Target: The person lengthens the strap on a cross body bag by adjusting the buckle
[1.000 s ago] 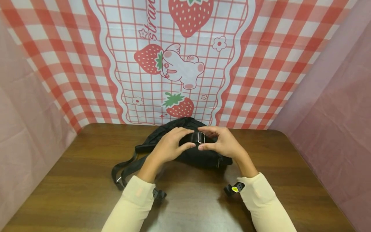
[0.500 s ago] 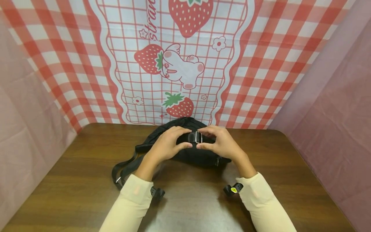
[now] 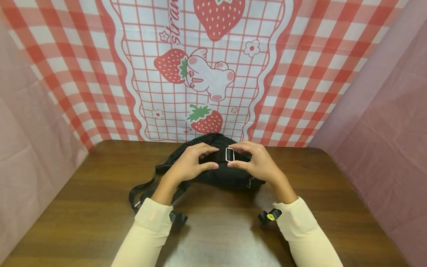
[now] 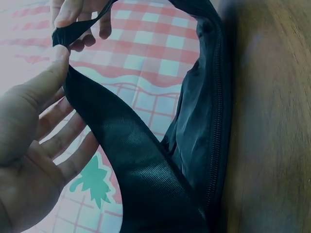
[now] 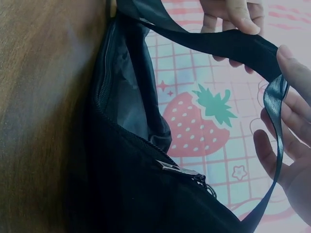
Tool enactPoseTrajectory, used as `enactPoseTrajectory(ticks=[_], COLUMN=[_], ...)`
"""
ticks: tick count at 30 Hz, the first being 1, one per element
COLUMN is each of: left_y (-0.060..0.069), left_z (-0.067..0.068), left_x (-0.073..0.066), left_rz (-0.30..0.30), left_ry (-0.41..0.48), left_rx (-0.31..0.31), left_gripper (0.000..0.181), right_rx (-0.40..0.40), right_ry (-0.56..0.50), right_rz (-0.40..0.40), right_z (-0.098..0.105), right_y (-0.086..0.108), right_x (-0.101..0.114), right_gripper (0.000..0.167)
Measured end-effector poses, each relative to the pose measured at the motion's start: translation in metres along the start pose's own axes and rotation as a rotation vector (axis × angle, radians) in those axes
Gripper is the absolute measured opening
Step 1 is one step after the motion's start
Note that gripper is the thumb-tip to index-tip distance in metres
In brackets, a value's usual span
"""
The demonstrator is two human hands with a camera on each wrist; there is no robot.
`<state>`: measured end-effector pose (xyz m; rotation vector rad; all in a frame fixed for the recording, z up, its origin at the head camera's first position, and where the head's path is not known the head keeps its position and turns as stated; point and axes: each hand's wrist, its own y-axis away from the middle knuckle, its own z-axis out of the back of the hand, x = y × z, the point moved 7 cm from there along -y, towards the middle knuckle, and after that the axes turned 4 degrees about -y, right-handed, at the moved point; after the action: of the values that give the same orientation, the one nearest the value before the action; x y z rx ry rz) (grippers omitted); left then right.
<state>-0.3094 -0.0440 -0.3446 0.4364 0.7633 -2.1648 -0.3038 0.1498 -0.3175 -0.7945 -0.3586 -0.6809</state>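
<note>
A black bag (image 3: 230,178) with a long strap lies at the far side of the table. Above it, both hands hold the strap (image 4: 131,150) raised in a loop. My left hand (image 3: 191,163) pinches the strap between thumb and fingers, left of a silver slider buckle (image 3: 229,154). On the buckle's other side, my right hand (image 3: 258,161) pinches it with thumb and fingertips at the metal frame. In the right wrist view the bag's zipper shows a metal pull (image 5: 180,169). Part of the strap hides behind the fingers.
A loose length of strap (image 3: 135,194) trails on the wooden table (image 3: 220,237) at left. Behind the table hangs a red-and-white strawberry-print cloth (image 3: 213,81). Pink cloth (image 3: 383,122) stands at both sides.
My left hand has slid a little to the left, away from the buckle, so more strap shows between the hands. My right hand stays near the buckle, which has turned slightly.
</note>
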Motion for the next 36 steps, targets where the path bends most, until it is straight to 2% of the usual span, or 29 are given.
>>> enactPoseTrajectory(ticks=[4, 8, 12, 16, 18, 29, 36], left_y=[0.001, 0.000, 0.001, 0.002, 0.002, -0.001, -0.002], left_z=[0.000, 0.003, 0.005, 0.003, 0.002, -0.001, -0.006], left_x=[0.002, 0.004, 0.011, 0.016, 0.017, 0.012, 0.012], left_rz=[0.011, 0.017, 0.072, 0.133, 0.142, 0.127, 0.115], left_ry=[0.063, 0.104, 0.154, 0.220, 0.239, 0.309, 0.383], left_rx=[0.021, -0.006, -0.044, -0.043, -0.040, -0.037, -0.010], left_gripper=[0.047, 0.035, 0.025, 0.016, 0.015, 0.015, 0.016], right_rx=[0.005, -0.003, -0.007, 0.000, 0.003, 0.004, 0.023], right_ry=[-0.021, -0.029, -0.033, -0.044, -0.045, -0.049, -0.124], right_rz=[0.015, 0.027, 0.044, 0.052, 0.051, 0.051, 0.051], right_z=[0.001, 0.002, 0.002, 0.001, 0.000, 0.002, -0.002], right_y=[0.000, 0.000, 0.000, 0.001, 0.001, 0.001, -0.001], right_x=[0.002, 0.003, 0.004, 0.005, 0.005, 0.009, 0.013], right_gripper=[0.051, 0.051, 0.051, 0.052, 0.052, 0.052, 0.050])
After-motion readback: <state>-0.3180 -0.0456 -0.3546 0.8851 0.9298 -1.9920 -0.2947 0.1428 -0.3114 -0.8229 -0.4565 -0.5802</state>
